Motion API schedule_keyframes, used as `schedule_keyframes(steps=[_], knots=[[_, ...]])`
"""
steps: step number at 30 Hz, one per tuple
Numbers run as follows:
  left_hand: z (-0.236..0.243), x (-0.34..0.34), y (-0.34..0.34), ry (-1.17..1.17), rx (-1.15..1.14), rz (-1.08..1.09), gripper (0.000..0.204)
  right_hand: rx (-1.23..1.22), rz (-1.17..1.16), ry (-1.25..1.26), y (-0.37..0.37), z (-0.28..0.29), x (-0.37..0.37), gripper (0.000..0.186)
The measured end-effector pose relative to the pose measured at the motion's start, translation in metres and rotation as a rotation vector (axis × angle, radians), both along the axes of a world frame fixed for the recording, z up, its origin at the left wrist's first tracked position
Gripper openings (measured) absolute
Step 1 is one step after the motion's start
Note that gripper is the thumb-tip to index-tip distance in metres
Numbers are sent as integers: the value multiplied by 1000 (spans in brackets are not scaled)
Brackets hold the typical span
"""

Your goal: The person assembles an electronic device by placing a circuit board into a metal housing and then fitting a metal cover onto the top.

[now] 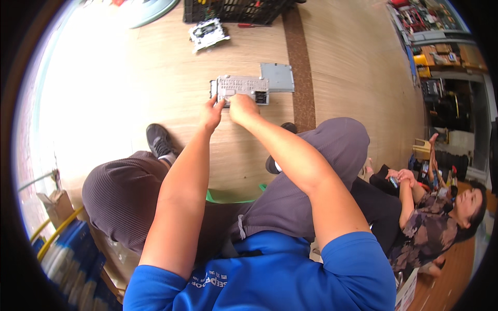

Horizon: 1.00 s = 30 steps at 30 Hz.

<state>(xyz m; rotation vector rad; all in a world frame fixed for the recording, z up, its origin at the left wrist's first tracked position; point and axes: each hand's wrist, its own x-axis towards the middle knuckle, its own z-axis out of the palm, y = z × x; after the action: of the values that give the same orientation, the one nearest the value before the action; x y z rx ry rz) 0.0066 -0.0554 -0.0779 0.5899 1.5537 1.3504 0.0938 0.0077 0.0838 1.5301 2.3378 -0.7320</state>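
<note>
A grey metal casing [241, 83] with rows of small slots lies on the floor in front of me, a black part showing at its near right corner. My left hand [211, 115] grips the casing's near left corner between thumb and fingers. On its near edge, my right hand [243, 108] is closed, knuckles up. What its fingers hold, if anything, is hidden under the hand. A flat grey metal panel [278, 78] lies against the casing's far right corner.
Farther off lie a silvery metal frame [207, 34] and a red-handled tool [251, 25] beside a black plastic crate [233, 12]. My shoe [158, 139] is at near left. Something green [236, 199] is below my legs. Another person [433, 223] sits at right, near loaded shelves.
</note>
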Motion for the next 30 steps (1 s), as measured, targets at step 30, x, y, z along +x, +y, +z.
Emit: schedule_keyframes(steps=[30], knots=[[126, 26, 106, 1456, -111, -779, 84, 343, 254, 431, 92, 274, 210, 24]])
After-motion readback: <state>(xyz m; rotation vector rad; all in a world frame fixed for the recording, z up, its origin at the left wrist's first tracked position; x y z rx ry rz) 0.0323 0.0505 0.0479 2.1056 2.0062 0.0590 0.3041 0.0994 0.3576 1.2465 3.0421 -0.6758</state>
